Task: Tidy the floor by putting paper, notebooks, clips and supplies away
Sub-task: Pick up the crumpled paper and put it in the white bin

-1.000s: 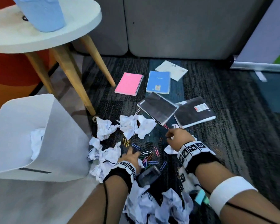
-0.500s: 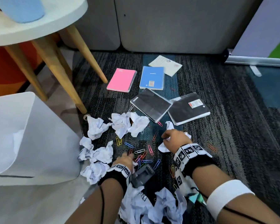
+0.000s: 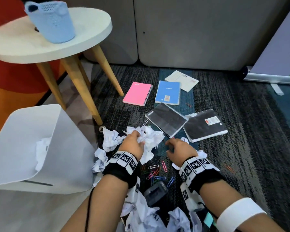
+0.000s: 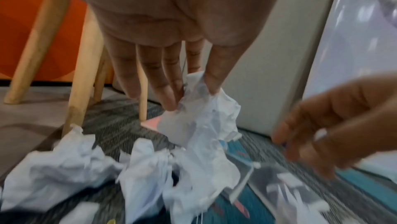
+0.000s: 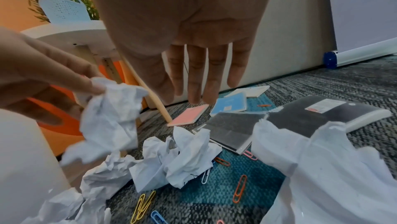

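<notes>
My left hand (image 3: pixel 138 138) pinches a crumpled white paper (image 3: pixel 151 138) between thumb and fingers (image 4: pixel 171 98); the paper (image 4: pixel 204 117) hangs just above the carpet. My right hand (image 3: pixel 170 145) hovers beside it with straight fingers (image 5: pixel 194 88) and holds nothing. More crumpled papers (image 3: pixel 110 139) lie to the left. Coloured paper clips (image 3: pixel 157 171) are scattered between my wrists. A pink notebook (image 3: pixel 137 93), a blue notebook (image 3: pixel 167 92), a white one (image 3: pixel 182 80) and two black ones (image 3: pixel 166 119) lie farther out.
A white bin (image 3: pixel 49 124) with paper inside stands at the left. Behind it is a round white table (image 3: pixel 90 30) on wooden legs, carrying a blue basket (image 3: pixel 52 22). A dark stapler-like object (image 3: pixel 156 192) and more crumpled sheets (image 3: pixel 141 215) lie near me. Grey panels close the back.
My left hand went forward from the paper clips and took hold of a crumpled paper. My right hand came off the paper scrap it was touching and opened. The view tilted upward.
</notes>
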A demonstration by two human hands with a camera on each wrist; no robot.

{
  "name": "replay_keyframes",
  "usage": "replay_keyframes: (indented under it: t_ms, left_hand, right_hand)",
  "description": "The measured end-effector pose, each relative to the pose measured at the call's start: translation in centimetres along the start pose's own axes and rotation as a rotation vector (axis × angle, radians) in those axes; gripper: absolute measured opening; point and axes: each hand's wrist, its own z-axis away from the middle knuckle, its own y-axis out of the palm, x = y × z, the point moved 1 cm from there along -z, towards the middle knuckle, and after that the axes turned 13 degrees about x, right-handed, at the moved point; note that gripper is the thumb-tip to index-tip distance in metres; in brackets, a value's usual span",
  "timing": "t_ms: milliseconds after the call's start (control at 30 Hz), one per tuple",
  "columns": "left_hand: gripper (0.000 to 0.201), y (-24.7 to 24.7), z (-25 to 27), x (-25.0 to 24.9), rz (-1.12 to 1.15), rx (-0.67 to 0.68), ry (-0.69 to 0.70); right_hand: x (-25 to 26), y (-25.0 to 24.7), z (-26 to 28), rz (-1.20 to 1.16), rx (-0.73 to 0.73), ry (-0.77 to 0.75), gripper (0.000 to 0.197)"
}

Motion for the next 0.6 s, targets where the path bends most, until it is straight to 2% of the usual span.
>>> replay_keyframes:
  t_ms: [167, 333, 433, 600]
  left_hand:
    - [0.023, -6.6, 2.0, -0.1, 0.143, -0.250, 0.016]
    - [0.023, -12.4, 4.5, 1.0, 0.227, -0.490, 0.057]
    - [0.022, -14.2, 5.3, 2.0, 0.275, -0.568, 0.059]
    - [0.022, -14.3, 6.1, 2.5, 0.260, -0.589, 0.046]
  right_hand:
    - [-2.0, -0.9, -0.5, 0.057, -0.009, 0.112, 0.039]
    - [-4.9, -0.6, -1.3, 0.116, 0.142, 0.276, 0.059]
    - [-5.6, 0.1, -1.8, 0.119, 0.219, 0.325, 0.062]
    - [-5.3, 1.2, -2.2, 0.152, 0.215, 0.336, 0.070]
